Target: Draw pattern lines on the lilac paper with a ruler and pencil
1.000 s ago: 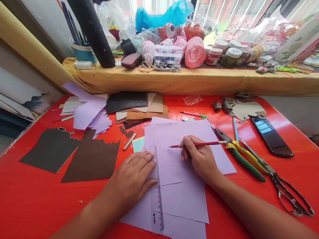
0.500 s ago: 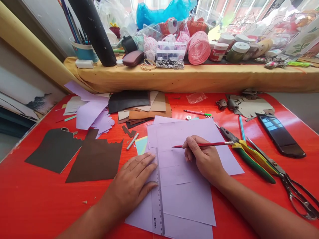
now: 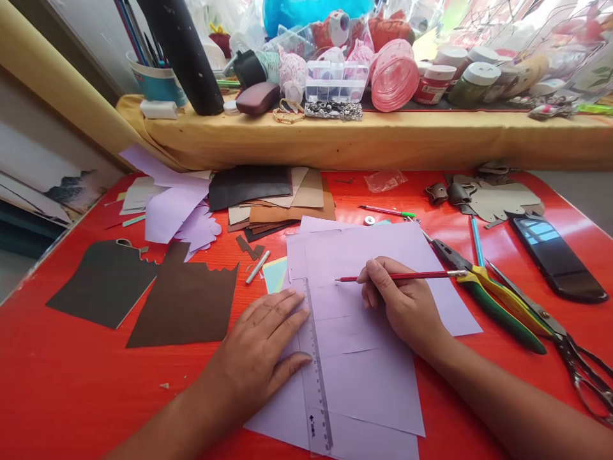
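The lilac paper sheet (image 3: 383, 255) is lying on the red table (image 3: 71, 383), stacked over further lilac sheets, and serves here as the landmark. Faint pencil lines are already showing on the sheet, forming part of a rectangular layout; judging by these, marking-out is under way but not finished, and no cut is showing along the lines.

The left hand (image 3: 261, 348) is lying flat, fingers spread, pressing on the sheet's left edge and on the clear plastic ruler (image 3: 316, 370). The ruler is running lengthwise down the left part of the sheet toward its near edge.

The right hand (image 3: 402, 303) is resting on the middle of the sheet, fingers closed around a red pencil (image 3: 397, 276). The pencil is lying almost level, its tip pointing left at the drawn lines, just right of the ruler's far end. The two hands are apart, with the ruler between them.

Right of the sheet, green-and-yellow-handled pliers (image 3: 493, 297) and large scissors (image 3: 565, 345) are lying untouched, and a dark phone (image 3: 555, 255) is lying farther right. Left of the sheet, two dark brown cut pieces (image 3: 182, 303) are lying flat. Beyond the sheet's far edge, a stack of leather pieces (image 3: 278, 198) is lying.
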`<state>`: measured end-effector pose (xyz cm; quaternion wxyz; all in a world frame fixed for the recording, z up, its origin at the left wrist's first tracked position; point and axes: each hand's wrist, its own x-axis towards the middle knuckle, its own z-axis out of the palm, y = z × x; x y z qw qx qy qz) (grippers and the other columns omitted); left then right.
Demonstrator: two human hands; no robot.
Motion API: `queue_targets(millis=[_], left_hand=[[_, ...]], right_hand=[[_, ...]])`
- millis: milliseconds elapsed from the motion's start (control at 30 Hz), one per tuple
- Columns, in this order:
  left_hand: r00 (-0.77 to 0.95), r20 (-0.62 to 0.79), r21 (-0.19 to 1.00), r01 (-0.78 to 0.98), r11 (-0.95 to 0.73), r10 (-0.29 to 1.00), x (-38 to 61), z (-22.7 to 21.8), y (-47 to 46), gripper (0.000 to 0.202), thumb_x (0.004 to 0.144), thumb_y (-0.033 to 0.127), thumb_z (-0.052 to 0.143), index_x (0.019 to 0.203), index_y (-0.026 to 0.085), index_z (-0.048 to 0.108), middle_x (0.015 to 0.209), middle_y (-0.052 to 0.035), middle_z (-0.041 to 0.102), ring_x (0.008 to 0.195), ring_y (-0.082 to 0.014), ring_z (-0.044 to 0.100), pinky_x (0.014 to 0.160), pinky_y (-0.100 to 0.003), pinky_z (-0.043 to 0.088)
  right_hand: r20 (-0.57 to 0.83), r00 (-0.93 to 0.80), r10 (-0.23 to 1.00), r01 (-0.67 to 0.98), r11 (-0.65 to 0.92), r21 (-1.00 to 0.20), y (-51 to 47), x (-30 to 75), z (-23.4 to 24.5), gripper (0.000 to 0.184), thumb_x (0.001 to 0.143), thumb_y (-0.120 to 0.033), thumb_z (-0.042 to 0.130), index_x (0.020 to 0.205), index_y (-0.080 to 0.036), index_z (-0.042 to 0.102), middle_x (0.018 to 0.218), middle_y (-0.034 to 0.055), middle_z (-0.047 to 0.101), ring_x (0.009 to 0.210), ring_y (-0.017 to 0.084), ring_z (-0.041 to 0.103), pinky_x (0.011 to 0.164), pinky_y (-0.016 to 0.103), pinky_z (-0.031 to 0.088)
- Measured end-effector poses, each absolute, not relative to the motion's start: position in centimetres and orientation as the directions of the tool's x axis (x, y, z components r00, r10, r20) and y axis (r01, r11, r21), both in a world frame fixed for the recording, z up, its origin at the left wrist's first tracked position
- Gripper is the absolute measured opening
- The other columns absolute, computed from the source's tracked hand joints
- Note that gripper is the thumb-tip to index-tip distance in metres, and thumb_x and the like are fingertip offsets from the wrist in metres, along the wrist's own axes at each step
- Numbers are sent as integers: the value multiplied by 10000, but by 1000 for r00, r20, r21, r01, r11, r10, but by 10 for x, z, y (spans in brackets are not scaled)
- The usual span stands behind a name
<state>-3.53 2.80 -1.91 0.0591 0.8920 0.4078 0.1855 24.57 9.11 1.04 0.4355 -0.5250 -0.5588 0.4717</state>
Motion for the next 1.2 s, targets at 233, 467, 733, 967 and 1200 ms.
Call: queue_targets(millis=[233,467,733,967,1200], left_hand=[[610,297,214,707,-673,735,-34,-16,29,468,1184,448,461,1545,172,572,1617,-132,627,1512,-321,576,1219,-521,520],[610,291,212,710,-672,737,-34,-14,29,465,1194,451,433,1541,171,568,1615,-130,630,1505,-321,582,1212,-526,525],[599,287,249,707,-662,748,-35,-17,27,467,1177,449,479,1533,168,592,1609,-148,629,1520,-329,567,1249,-527,496],[607,306,215,707,-674,734,-34,-13,28,467,1194,462,431,1511,159,590,1593,-133,642,1495,-324,575,1226,-526,501],[618,307,205,700,-684,724,-34,-13,28,454,1197,453,434,1512,162,583,1593,-122,644,1495,-317,570,1231,-522,485]], right_hand=[[13,-74,997,188,27,-982,90,246,8,501,1093,-638,621,813,-234,722,568,-19,578,552,187,583,601,337,472],[8,-84,996,205,26,-978,90,247,8,493,1109,-620,603,819,-237,716,580,-18,579,563,191,580,619,347,469],[19,-87,996,213,37,-976,90,246,8,492,1110,-618,604,818,-239,719,579,-19,584,570,189,584,624,350,467],[27,-93,995,205,46,-978,91,246,9,482,1119,-592,604,817,-232,711,583,-26,581,566,178,576,628,341,471],[23,-94,995,206,42,-978,90,247,9,474,1126,-574,600,819,-232,715,587,-25,584,577,177,580,632,338,468]])
